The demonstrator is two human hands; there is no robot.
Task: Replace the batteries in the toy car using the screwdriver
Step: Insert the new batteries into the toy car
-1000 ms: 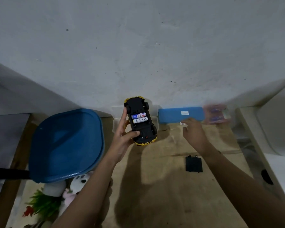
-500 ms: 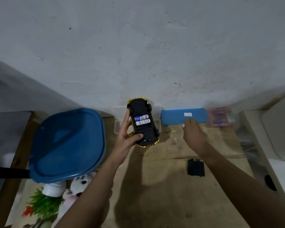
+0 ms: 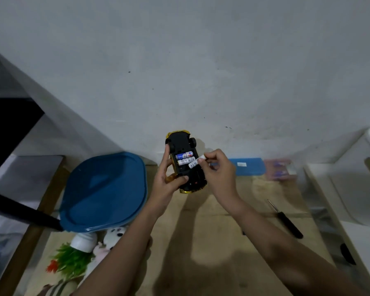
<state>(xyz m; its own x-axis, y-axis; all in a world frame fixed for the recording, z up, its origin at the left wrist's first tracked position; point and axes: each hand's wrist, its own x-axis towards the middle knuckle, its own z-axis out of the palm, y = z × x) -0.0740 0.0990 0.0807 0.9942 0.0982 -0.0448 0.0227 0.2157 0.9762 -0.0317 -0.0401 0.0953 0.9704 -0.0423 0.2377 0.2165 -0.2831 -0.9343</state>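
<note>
Right fingers: the right hand [image 3: 217,169] pinches a white battery [image 3: 194,164] by its right end between thumb and forefinger; the battery lies slanted, its left end down in the open bay.
Left fingers: the left hand [image 3: 166,182] is wrapped round the car [image 3: 185,161], fingers [image 3: 166,155] up its left side, thumb pressed on the black underside near the rear.
Car: held belly-up above the table [image 3: 201,242], nose toward the wall [image 3: 201,71], yellow body showing at both ends.
Bay: two batteries [image 3: 184,158] already lie side by side in it, one blue and white, one white; the pinched one sits just below them.
Screwdriver [image 3: 286,220]: flat on the table to the right, black handle toward the camera, well apart from both hands.
Blue case [image 3: 247,166]: against the wall behind the right hand, its left end hidden by that hand.
Pink pack [image 3: 280,168]: just right of the case, blurred.
Blue lid [image 3: 107,191]: large, left of the left hand, near it but not touching.
In the way: the right forearm covers the table's middle.
Lower left: a plush toy [image 3: 115,235] and a green plastic plant [image 3: 71,260] under the lid's edge.
</note>
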